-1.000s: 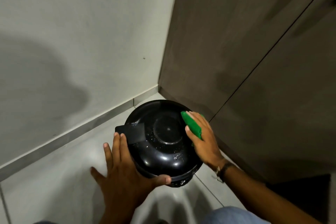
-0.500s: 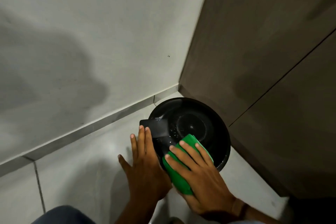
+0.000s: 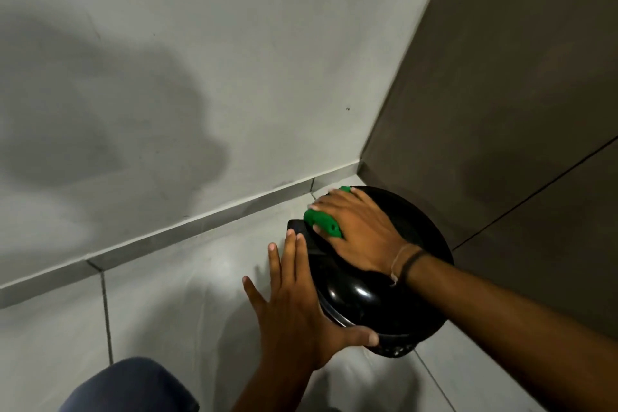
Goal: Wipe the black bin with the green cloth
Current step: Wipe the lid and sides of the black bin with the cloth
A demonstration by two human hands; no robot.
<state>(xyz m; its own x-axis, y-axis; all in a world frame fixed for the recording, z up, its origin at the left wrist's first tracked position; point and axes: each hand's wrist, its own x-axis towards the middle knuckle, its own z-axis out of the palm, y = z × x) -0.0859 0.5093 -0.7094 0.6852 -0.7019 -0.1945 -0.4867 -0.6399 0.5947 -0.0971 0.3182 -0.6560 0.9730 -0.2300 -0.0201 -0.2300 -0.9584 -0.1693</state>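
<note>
The round black bin (image 3: 424,237) stands on the tiled floor in the corner, seen from above with its glossy domed lid. My right hand (image 3: 361,231) lies flat on the far left part of the lid, pressing the green cloth (image 3: 322,222) under its fingers; most of the cloth is hidden beneath the hand. My left hand (image 3: 297,304) rests against the bin's left side, fingers stretched along it and thumb hooked around the near rim.
A pale wall (image 3: 200,77) with a grey skirting strip (image 3: 187,227) runs behind the bin. A dark brown cabinet panel (image 3: 518,110) closes the right side. Light floor tiles (image 3: 167,294) lie to the left. A knee in blue fabric (image 3: 130,388) shows at the bottom.
My right hand with the green cloth has slid from the near edge of the lid across to its far left part. The left hand stays on the bin's side.
</note>
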